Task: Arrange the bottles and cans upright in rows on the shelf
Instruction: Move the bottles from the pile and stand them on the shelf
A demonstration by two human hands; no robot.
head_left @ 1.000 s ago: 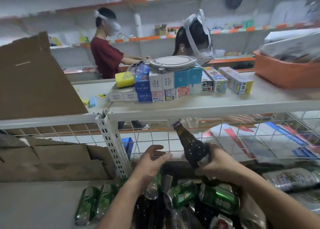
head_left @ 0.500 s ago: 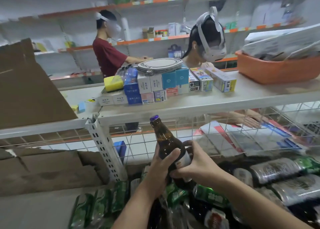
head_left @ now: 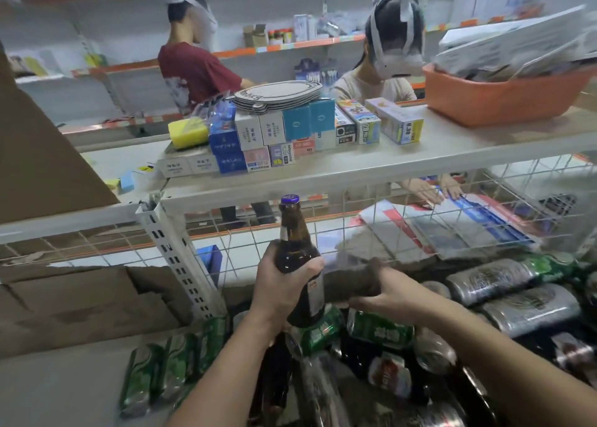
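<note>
Bare shelf floor left of cans, bottle in left hand

I see glossy brown glass bottle, shiny metal cans, matt rough cardboard, smooth orange plastic basin, white painted metal shelf.

Left hand wraps brown bottle at shoulder and hides much of its body. Label print at bottle's right edge too smeared to read. Bottle base resting on heap or hanging clear: cannot tell. Right hand blurred at fingertips, so grip or touch unclear. Heap of cans and bottles smeared, cut by bottom edge. Orange basin runs off right edge.
</note>
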